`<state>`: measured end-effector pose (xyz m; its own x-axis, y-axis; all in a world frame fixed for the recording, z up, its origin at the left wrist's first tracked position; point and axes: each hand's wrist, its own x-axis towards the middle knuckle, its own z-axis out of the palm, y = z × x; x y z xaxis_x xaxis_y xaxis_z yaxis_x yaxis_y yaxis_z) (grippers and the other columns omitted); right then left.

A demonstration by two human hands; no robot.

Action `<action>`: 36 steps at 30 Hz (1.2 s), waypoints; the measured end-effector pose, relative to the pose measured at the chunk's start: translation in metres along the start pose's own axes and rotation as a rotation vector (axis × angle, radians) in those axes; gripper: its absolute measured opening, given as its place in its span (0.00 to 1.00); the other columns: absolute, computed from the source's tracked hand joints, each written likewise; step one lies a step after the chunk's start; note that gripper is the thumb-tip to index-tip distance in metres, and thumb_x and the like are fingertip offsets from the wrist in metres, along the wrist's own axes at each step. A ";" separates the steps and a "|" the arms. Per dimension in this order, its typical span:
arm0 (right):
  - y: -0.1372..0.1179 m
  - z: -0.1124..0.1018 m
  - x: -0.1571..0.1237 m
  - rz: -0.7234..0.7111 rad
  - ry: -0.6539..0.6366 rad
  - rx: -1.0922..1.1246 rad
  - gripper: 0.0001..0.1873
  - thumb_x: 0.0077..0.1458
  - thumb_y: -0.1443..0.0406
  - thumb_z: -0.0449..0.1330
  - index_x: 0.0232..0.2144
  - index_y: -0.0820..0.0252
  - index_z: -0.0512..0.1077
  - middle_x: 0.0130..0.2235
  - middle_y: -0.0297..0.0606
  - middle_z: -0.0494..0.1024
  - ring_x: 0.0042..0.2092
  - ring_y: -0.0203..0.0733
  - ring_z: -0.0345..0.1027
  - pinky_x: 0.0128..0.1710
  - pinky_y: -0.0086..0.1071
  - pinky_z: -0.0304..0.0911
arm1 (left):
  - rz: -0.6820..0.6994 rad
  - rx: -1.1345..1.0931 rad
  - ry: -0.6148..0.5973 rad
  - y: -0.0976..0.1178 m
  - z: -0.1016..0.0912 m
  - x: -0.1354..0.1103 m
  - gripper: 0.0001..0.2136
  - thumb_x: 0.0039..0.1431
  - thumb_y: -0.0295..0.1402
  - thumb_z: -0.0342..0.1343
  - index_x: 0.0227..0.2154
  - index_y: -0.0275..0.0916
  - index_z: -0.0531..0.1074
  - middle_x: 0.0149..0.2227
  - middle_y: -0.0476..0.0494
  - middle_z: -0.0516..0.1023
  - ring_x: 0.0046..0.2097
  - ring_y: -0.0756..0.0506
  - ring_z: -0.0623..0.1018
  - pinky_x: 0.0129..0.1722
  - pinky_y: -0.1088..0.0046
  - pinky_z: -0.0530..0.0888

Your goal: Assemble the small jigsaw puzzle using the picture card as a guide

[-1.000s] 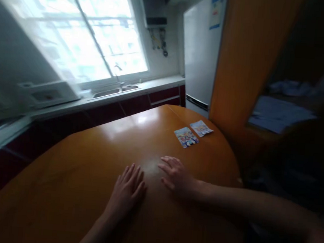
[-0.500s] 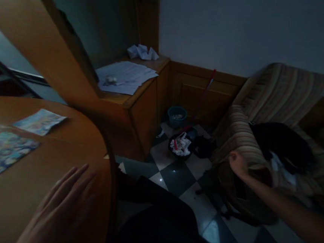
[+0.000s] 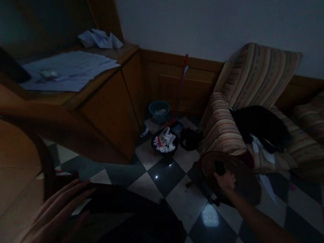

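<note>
1. Brown wood forms the cabinet [image 3: 105, 116]; its upper left runs into shadow and is cut off by the frame.
2. The table [image 3: 8, 153] shows only a curved edge and a strip of top; the left border crops the rest.
3. The striped armchair [image 3: 263, 77] carries a black bundle [image 3: 260, 124], too dark to identify.
4. The round stool [image 3: 247, 182] stands before it, its top dim and partly covered by the right forearm.
5. The bin [image 3: 177, 141] is dark, its mouth mostly hidden under white litter [image 3: 166, 141].
6. The left hand [image 3: 48, 213], blurred and cropped below, has loosely spread fingers by the table's edge; its palm is hidden.
7. The right hand [image 3: 226, 179] grips the phone's near end.
8. The phone [image 3: 219, 167], dark-faced, is over the stool; whether they touch is unclear.
</note>
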<state>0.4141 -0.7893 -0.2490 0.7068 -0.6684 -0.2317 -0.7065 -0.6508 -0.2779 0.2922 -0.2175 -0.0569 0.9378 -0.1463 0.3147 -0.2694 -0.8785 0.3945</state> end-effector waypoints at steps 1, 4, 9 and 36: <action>-0.005 -0.002 -0.004 -0.044 0.007 0.027 0.39 0.47 0.54 0.65 0.56 0.73 0.65 0.55 0.67 0.67 0.58 0.70 0.62 0.54 0.54 0.59 | -0.013 -0.015 -0.004 0.005 0.001 0.001 0.27 0.58 0.42 0.54 0.60 0.74 0.62 0.65 0.67 0.65 0.62 0.30 0.71 0.59 0.37 0.72; -0.039 -0.009 -0.024 -0.226 0.019 0.134 0.37 0.46 0.55 0.65 0.55 0.70 0.65 0.54 0.62 0.69 0.59 0.65 0.62 0.59 0.49 0.57 | -0.142 -0.157 -0.075 0.030 0.008 0.009 0.20 0.60 0.44 0.56 0.55 0.63 0.72 0.56 0.52 0.76 0.56 0.34 0.77 0.56 0.48 0.77; -0.138 -0.038 -0.106 -0.607 -0.066 0.461 0.37 0.47 0.50 0.65 0.54 0.63 0.63 0.55 0.52 0.70 0.56 0.54 0.66 0.57 0.42 0.63 | -0.572 -0.909 -0.273 0.101 0.054 0.050 0.26 0.68 0.54 0.42 0.58 0.45 0.68 0.57 0.40 0.76 0.58 0.37 0.76 0.58 0.54 0.75; -0.167 -0.138 -0.233 -0.732 -1.356 1.104 0.41 0.46 0.69 0.65 0.63 0.53 0.59 0.58 0.43 0.73 0.56 0.52 0.68 0.49 0.43 0.66 | -0.652 -2.019 -0.204 0.169 0.055 0.070 0.21 0.68 0.40 0.48 0.60 0.40 0.65 0.55 0.35 0.76 0.50 0.36 0.78 0.50 0.56 0.73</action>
<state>0.3626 -0.5742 -0.0197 0.7512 0.6471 -0.1303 -0.3488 0.2215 -0.9107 0.3246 -0.4013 -0.0160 0.9375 -0.2563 -0.2355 0.3470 0.7413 0.5744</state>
